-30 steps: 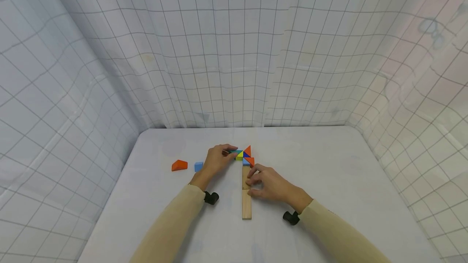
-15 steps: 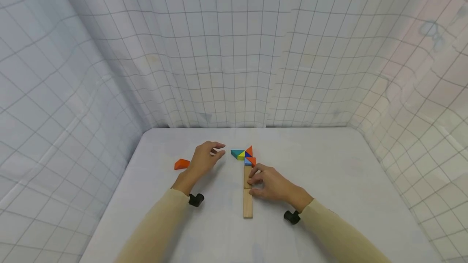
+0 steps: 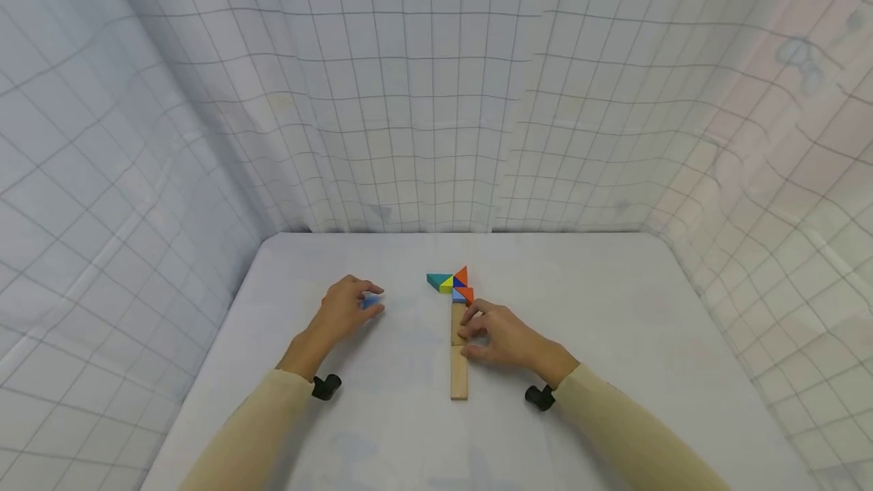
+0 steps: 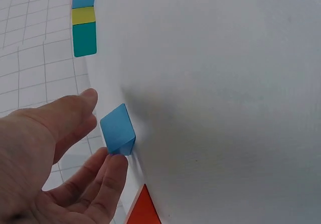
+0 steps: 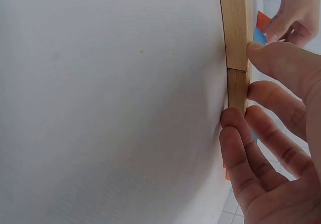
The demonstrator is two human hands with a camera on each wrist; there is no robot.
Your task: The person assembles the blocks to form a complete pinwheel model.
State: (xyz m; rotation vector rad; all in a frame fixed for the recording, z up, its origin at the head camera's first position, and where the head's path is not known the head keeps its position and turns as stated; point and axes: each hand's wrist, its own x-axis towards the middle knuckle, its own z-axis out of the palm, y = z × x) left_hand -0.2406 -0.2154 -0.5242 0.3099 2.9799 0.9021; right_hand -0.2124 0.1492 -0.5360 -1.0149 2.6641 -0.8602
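Note:
My left hand (image 3: 341,309) is around a light blue block (image 4: 119,129) on the left of the table. In the left wrist view a fingertip meets the block's lower edge, while the thumb stands apart from it. My right hand (image 3: 508,336) rests its fingertips along two pale wooden blocks (image 3: 459,377), laid end to end in a column. Above the column sit a light blue triangle (image 3: 458,297), an orange triangle (image 3: 467,294), a dark blue triangle (image 3: 460,283), a yellow triangle (image 3: 446,286), a teal block (image 3: 437,279) and an upper orange triangle (image 3: 462,276).
An orange block (image 4: 144,209) lies beside the light blue one in the left wrist view; my left hand hides it from the head camera. White cloth with a grid pattern (image 3: 436,135) walls the back and sides of the white table (image 3: 580,279).
My left hand has left the teal block and moved left to the loose light blue block. The teal block stays beside the yellow one. My right hand keeps its place at the wooden blocks.

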